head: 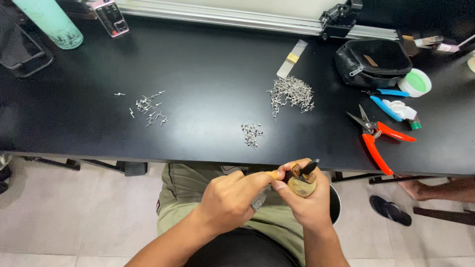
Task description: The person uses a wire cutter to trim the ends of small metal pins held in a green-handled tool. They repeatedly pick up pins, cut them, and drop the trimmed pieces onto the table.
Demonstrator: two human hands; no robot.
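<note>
left hand: fingers curled shut round a tan wooden-handled tool, held over the lap just off the table's near edge.
right hand: fingers closed on a small rounded tan wooden block with a dark clip on top, touching the tool's tip.
table: matte black, flat; wide bare stretch in the middle.
small metal pins: big heap, small cluster near the front edge, scattered group to the left.
right side clutter: orange-handled snips, blue-handled pliers, black zip pouch, round green-lidded tub.
far edge: aluminium rail, pale green bottle.
floor: pale tiles; another person's foot and sandal to the right.
</note>
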